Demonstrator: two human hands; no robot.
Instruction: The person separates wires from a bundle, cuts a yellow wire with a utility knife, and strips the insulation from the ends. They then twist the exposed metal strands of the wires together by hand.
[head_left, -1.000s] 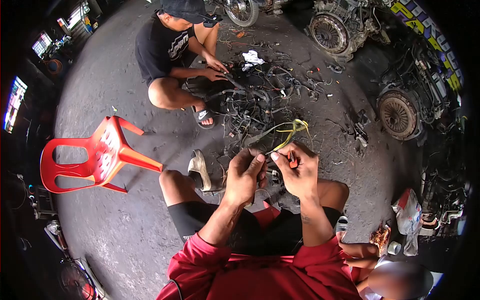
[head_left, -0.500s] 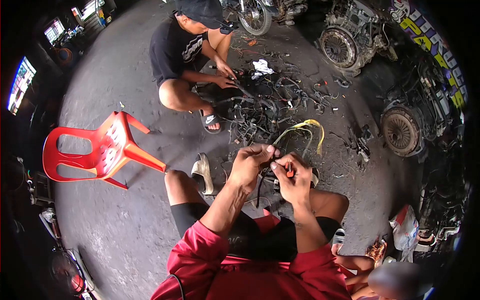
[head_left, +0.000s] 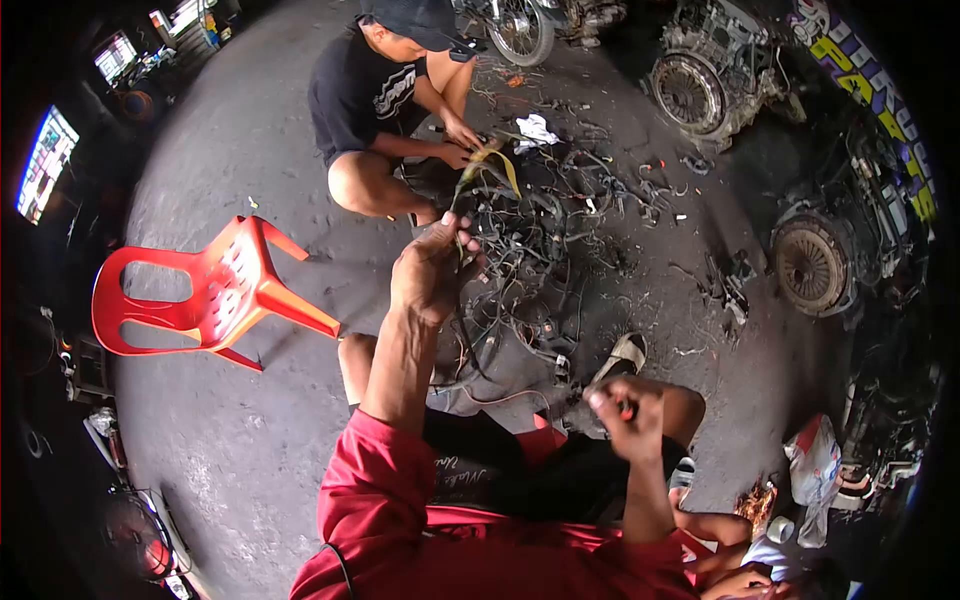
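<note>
Both hands have come apart since the earlier frames: left hand is now raised forward, right hand has drawn back to near the right knee. Yellow-and-green wire bundle has gone forward with the left; its loose end overlaps the co-worker's hands in view, contact unclear.

Left is closed on the bundle, thumb and fingers pinching it; yellow end sticks out past the fingertips, dark strands hang below the fist. Likely gripped partway along to leave the loose end free. Right is curled around a small red-orange object, mostly hidden and blurred, type can't be told; probably kept in the fist to stay handy.

Wiring harness pile lies on the floor between the two people, seemingly so both can reach it. Materials: thin, bendy, plastic-looking insulation on the wires, yellow end bent in an arc; pile is mostly matte black, tangled, thick trunks plus fine branches. White rag beside it, crumpled, soft. Floor dark gray, scuffed. Chair smooth red molded plastic, small holes punched through.
</note>
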